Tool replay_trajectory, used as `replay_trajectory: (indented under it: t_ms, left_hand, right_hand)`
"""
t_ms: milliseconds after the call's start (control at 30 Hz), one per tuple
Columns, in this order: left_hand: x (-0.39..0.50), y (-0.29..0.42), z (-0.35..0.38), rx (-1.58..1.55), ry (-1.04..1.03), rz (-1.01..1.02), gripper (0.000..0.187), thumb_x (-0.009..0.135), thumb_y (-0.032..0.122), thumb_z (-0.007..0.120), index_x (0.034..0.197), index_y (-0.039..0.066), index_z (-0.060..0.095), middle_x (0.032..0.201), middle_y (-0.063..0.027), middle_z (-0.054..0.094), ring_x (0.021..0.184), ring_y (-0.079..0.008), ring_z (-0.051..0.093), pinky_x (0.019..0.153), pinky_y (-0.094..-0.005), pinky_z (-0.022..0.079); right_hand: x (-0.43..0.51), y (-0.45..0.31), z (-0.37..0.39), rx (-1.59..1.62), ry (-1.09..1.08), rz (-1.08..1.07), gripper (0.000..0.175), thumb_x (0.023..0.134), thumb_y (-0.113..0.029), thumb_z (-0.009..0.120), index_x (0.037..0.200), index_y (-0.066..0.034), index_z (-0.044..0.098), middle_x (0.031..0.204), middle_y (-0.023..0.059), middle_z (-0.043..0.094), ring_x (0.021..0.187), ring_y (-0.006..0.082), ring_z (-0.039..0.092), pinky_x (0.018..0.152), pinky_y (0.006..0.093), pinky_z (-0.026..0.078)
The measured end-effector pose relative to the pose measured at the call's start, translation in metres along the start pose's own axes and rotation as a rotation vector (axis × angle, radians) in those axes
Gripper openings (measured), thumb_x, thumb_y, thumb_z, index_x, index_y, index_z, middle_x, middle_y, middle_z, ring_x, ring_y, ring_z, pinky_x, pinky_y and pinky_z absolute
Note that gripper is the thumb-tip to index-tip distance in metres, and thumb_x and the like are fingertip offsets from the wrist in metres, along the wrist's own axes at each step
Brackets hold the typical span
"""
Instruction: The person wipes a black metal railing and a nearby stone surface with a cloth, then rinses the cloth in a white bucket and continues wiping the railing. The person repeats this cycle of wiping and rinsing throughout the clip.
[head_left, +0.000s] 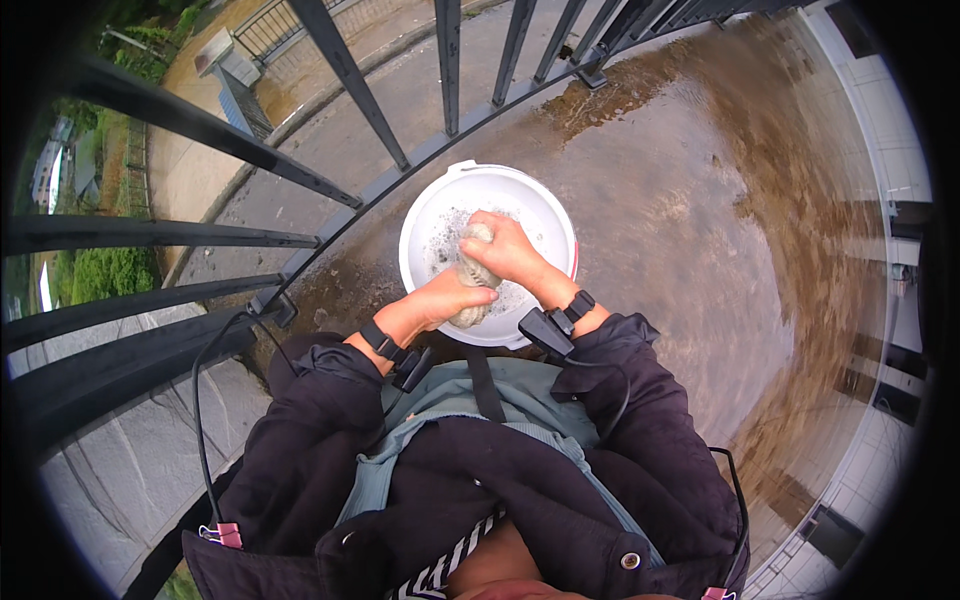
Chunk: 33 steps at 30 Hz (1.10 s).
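A wet, greyish cloth (480, 274), bunched into a thick roll, is gripped between both hands over a white plastic bucket (553, 202). My left hand (444, 294) closes around its lower end, thumb lying across the fabric. Around the upper end wraps my right hand (504, 244). Sudsy water (444, 236) with grey-white foam shows inside the bucket beneath the cloth. Whether the cloth touches the water is hidden by my hands. Each wrist carries a black strap with a small dark device.
Dark metal railing (360, 97) curves close along the left and top. Wet concrete floor (660, 247) with brown patches spreads to the right. A tiled wall (892, 112) stands at the far right. Black cables (199, 405) run from the wrist devices up to my jacket (300, 450).
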<state>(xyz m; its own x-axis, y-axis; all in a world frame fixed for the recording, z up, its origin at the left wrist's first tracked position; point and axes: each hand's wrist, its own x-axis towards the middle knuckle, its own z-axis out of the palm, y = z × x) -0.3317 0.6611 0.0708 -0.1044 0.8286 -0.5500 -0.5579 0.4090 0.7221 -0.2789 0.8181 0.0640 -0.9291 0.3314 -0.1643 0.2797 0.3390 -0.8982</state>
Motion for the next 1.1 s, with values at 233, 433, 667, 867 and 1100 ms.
replay_trajectory:
  t_ms: [233, 433, 667, 867, 1100]
  left_hand:
    - [0.04, -0.052, 0.002, 0.393, 0.327, 0.049, 0.071, 0.072, 0.025, 0.075, 0.129, -0.004, 0.045, 0.115, -0.0185, 0.061, 0.106, -0.0291, 0.061, 0.089, -0.0364, 0.049]
    - [0.057, -0.06, -0.005, 0.334, 0.486, 0.084, 0.077, 0.072, 0.03, 0.079, 0.13, -0.006, 0.043, 0.111, -0.0182, 0.062, 0.103, -0.0253, 0.061, 0.087, -0.0364, 0.051]
    - [0.017, 0.024, -0.003, -0.046, 0.083, 0.171, 0.064, 0.078, 0.016, 0.077, 0.131, 0.0, 0.046, 0.101, -0.0058, 0.061, 0.083, -0.0127, 0.06, 0.066, -0.0257, 0.051]
    - [-0.017, 0.054, -0.021, -0.572, -0.263, 0.184, 0.033, 0.088, 0.015, 0.061, 0.114, -0.004, 0.059, 0.088, -0.011, 0.065, 0.058, -0.0131, 0.052, 0.047, -0.0238, 0.039]
    - [-0.008, 0.03, 0.003, -0.951, -0.661, 0.065, 0.045, 0.092, 0.028, 0.061, 0.128, 0.002, 0.051, 0.105, -0.0176, 0.062, 0.066, -0.0136, 0.05, 0.046, -0.022, 0.037]
  right_hand:
    - [-0.014, 0.004, 0.023, -0.318, 0.112, 0.015, 0.026, 0.072, -0.015, 0.07, 0.094, -0.0037, 0.064, 0.088, 0.0212, 0.059, 0.089, 0.0419, 0.06, 0.078, 0.048, 0.05]
    - [0.001, 0.023, 0.019, -0.187, 0.244, 0.089, 0.022, 0.074, -0.014, 0.067, 0.092, -0.0028, 0.063, 0.089, 0.0208, 0.063, 0.086, 0.0378, 0.063, 0.077, 0.0438, 0.051]
    - [0.018, 0.012, -0.019, 0.331, 0.184, 0.218, 0.031, 0.083, -0.018, 0.066, 0.108, 0.0004, 0.062, 0.099, 0.0113, 0.067, 0.092, 0.0166, 0.062, 0.081, 0.0312, 0.05]
    - [0.008, -0.044, -0.09, 0.946, -0.339, -0.043, 0.096, 0.087, -0.044, 0.067, 0.155, -0.0034, 0.011, 0.151, 0.0211, 0.035, 0.135, 0.029, 0.043, 0.111, 0.0409, 0.034]
    - [-0.004, -0.051, -0.068, 1.06, -0.298, -0.171, 0.09, 0.076, -0.061, 0.073, 0.141, -0.0098, 0.037, 0.145, 0.0234, 0.039, 0.129, 0.0352, 0.048, 0.1, 0.0469, 0.048]
